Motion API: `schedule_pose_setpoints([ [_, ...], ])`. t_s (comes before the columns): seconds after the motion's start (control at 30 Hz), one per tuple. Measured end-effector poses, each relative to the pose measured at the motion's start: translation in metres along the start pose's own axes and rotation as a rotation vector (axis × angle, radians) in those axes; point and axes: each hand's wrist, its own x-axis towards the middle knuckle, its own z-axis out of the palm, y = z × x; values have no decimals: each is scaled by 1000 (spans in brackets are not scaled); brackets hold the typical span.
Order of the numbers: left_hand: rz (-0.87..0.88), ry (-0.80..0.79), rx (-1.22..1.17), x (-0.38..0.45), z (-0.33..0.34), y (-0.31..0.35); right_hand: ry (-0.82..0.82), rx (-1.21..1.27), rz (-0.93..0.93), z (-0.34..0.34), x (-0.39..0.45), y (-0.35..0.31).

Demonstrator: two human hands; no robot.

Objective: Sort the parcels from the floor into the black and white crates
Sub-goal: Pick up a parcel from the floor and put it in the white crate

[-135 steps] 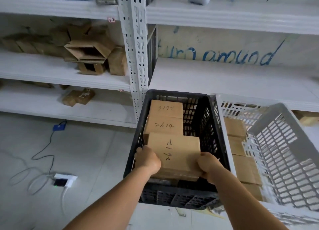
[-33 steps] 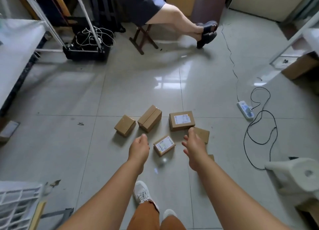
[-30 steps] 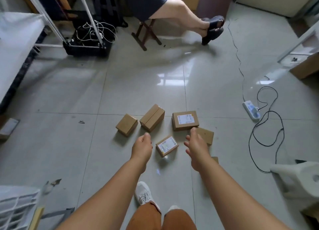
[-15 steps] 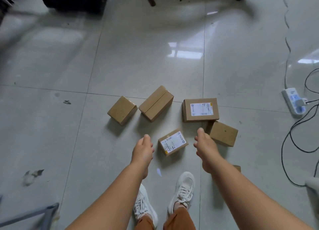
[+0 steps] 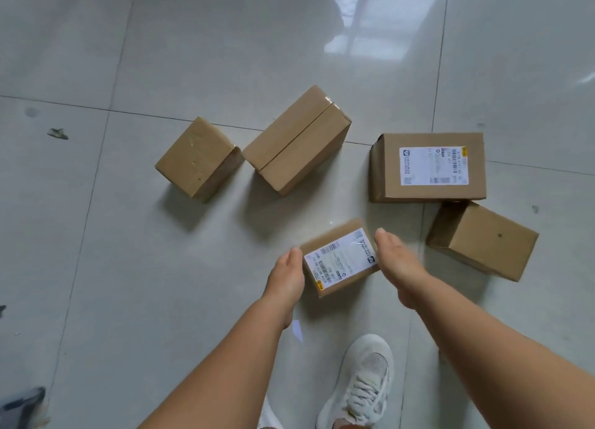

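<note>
A small brown parcel with a white label (image 5: pixel 339 261) lies on the tiled floor just in front of me. My left hand (image 5: pixel 286 275) presses against its left end and my right hand (image 5: pixel 397 262) against its right side, so the parcel is clasped between the two palms. Whether it has left the floor I cannot tell. Beyond it lie a plain small parcel (image 5: pixel 196 158), a long taped parcel (image 5: pixel 296 140), a larger labelled parcel (image 5: pixel 428 167) and a plain parcel at the right (image 5: pixel 483 240). Neither crate is in view.
My white shoe (image 5: pixel 363 380) stands on the floor just below the clasped parcel. A small scrap of debris (image 5: pixel 58 134) lies on the tiles at the left. Bare glossy tiles stretch beyond the parcels.
I have turned from the crates to the floor and bent down. Both hands closed in from either side of the small labelled parcel and now touch it.
</note>
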Motion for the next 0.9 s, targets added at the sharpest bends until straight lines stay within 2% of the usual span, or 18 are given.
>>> schedule_pose_setpoints([
  [0.2,-108,-25,-83,53,17,-8,-17,-64,-25,21,53,17],
  [0.3,-140,-32,-205,57,22,-6,-26,-36,-32,26,52,17],
  [0.4,-96,-14,-249,43,18,-2,-3,58,-24,24,34,10],
  [0.7,41,13,-277,-84,-42,46,-33,262,-29,-10,-89,-45],
  [0.9,152,73,-423,-195,-92,91,40,436,-71,-38,-196,-99],
])
